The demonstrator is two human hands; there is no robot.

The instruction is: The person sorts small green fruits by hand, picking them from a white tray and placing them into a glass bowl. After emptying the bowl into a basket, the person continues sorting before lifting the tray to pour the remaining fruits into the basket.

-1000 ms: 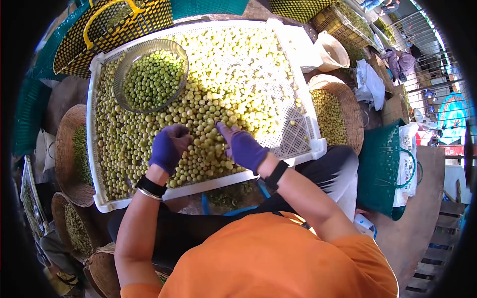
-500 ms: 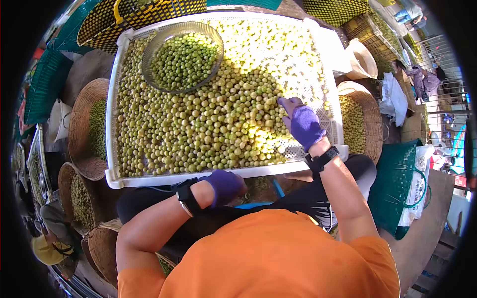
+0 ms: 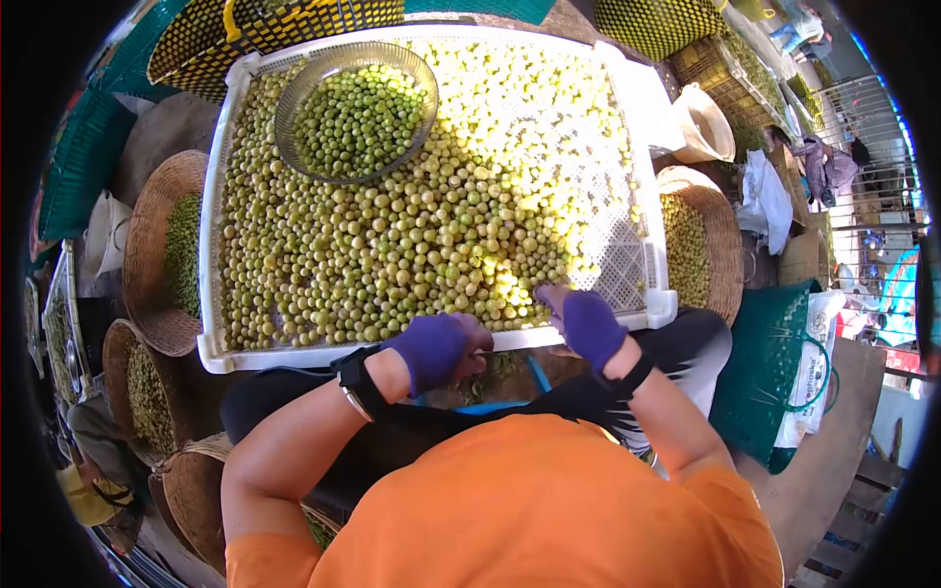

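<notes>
A white perforated tray [image 3: 210,294] lies across my lap, filled with small round green-yellow fruits [image 3: 392,245]. On the fruits at the far left sits a round metal sieve bowl [image 3: 290,88] holding greener fruits [image 3: 358,118]. My left hand [image 3: 436,348], in a purple glove, is curled into a fist against the tray's near rim, and I cannot see anything in it. My right hand [image 3: 588,323], also gloved, lies palm down at the tray's near right corner with its fingertips on the fruits.
Woven baskets of fruits stand at the left [image 3: 147,265] and right [image 3: 725,235]. Yellow-black plastic baskets [image 3: 284,24] sit behind the tray, with a white bucket [image 3: 708,125] at the far right and a green basket [image 3: 774,363] at the right. Other people sit in the distance.
My left hand left the fruits, dropped below the tray's near rim, then rose to it. My right hand swept right across the fruits, then drew back to the near right corner.
</notes>
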